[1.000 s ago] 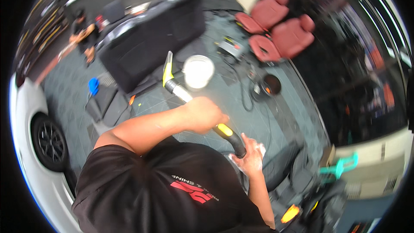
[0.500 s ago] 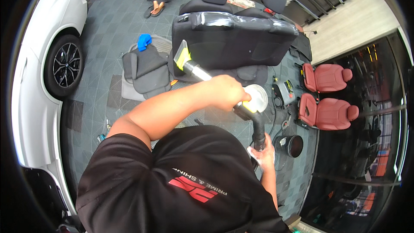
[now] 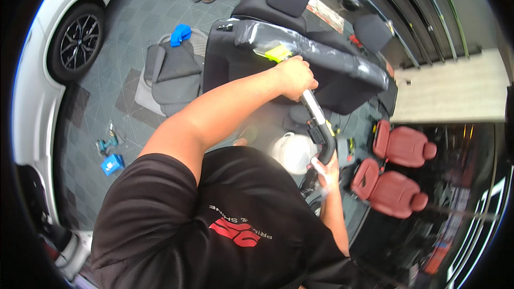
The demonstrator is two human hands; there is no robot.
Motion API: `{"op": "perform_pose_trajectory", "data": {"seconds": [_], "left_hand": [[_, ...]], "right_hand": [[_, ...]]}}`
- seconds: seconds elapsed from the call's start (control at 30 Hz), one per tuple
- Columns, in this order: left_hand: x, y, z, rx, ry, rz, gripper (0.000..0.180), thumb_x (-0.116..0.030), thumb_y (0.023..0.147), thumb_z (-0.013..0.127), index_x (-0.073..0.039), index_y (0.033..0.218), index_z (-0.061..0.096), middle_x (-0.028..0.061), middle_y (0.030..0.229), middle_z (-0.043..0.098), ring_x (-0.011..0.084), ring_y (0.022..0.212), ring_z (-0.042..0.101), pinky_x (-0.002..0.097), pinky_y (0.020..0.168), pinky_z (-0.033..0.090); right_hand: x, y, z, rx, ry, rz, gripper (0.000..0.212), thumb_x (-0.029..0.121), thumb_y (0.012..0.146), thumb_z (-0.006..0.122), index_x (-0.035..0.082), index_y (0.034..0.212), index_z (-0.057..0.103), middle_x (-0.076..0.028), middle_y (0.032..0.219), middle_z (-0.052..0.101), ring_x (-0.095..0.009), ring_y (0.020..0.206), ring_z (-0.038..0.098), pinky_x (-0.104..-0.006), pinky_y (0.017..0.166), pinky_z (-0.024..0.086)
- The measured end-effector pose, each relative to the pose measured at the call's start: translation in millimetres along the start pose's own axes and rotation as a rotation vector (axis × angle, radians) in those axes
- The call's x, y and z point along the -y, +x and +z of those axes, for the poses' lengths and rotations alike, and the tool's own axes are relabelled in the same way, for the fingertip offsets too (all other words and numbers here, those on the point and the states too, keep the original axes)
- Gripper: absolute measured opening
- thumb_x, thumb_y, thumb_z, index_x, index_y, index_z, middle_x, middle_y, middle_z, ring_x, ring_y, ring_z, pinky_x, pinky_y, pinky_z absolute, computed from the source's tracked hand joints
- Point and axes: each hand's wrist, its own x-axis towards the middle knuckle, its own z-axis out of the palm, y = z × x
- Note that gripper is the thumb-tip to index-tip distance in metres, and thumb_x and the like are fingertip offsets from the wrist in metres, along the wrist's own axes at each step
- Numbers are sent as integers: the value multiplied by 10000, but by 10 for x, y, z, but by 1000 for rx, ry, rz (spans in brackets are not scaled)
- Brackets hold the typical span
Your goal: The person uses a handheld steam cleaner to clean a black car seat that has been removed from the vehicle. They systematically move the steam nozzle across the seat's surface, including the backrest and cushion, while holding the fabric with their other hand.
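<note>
The vacuum wand (image 3: 316,108) pairs a silver tube with a black handle (image 3: 327,144) and a yellow-green nozzle (image 3: 277,53). The bench seat (image 3: 230,59) at 12 o'clock is black, streaked white along its top; 2 seats (image 3: 402,146) at 3 o'clock are red. At 11 o'clock, a blue cloth (image 3: 180,35) brightens the grey-tiled floor (image 3: 136,8). The car (image 3: 37,85) at 10 o'clock is white.

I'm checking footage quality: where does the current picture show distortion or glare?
Head view, left rim: the glossy white car curves; head view, centre: the round white plastic bucket looks washed out and the shiny silver wand tube glints; head view, lower right: the dark glass panel shows bright streaks.
</note>
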Motion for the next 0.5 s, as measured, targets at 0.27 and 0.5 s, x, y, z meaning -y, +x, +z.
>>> {"op": "perform_pose_trajectory", "data": {"seconds": [0.27, 0.5], "left_hand": [[704, 1207, 968, -82, -108, -403, 226, -193, 885, 751, -217, 1106, 797, 9, 1120, 738, 260, 1197, 668, 516, 1034, 462], [1100, 1297, 1374, -273, -105, -646, 217, -188, 904, 719, -228, 1108, 780, 8, 1114, 695, 259, 1177, 633, 511, 973, 475]], "right_hand": [[520, 1719, -991, 96, 37, 304, 422, 286, 1063, 729, 114, 1408, 556, -38, 855, 619, -202, 689, 655, -378, 660, 579], [814, 2763, -1006, 260, -166, 322, 454, 527, 1101, 639, 127, 1314, 598, -42, 797, 599, -192, 672, 634, -364, 657, 578]]}}
